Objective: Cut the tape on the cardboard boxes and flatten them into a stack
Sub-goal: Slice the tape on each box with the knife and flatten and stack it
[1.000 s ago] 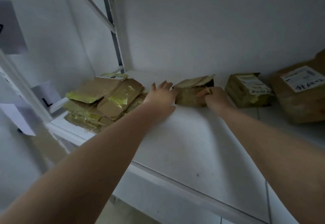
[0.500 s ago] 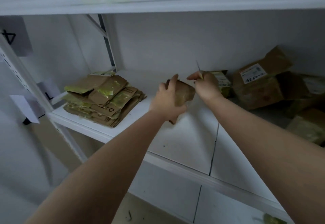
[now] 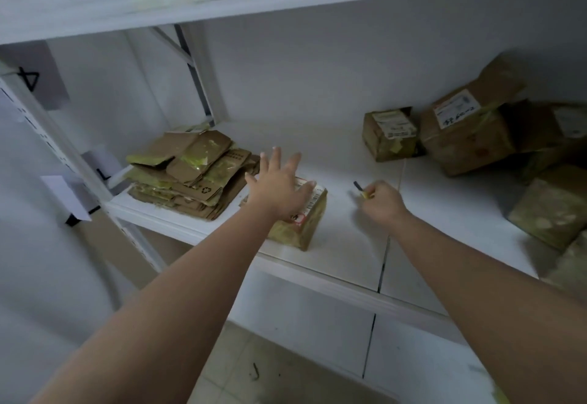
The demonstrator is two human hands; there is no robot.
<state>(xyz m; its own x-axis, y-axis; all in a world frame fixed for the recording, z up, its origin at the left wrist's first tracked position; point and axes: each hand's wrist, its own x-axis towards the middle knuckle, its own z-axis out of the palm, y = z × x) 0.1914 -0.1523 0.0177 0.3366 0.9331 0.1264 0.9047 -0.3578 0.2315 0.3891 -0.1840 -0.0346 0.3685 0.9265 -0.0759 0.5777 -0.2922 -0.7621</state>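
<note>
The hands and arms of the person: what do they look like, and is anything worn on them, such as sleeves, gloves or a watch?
Both arms are bare along all of their visible length; no sleeve comes into view. The left hand and the right hand wear no gloves. No watch, bracelet or ring shows on either wrist or on the fingers, though the picture is dim and slightly blurred.

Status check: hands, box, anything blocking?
Left hand open, flat over box. Right hand grips cutter, clear of box. Flat stack beside it. Nothing blocking.
</note>
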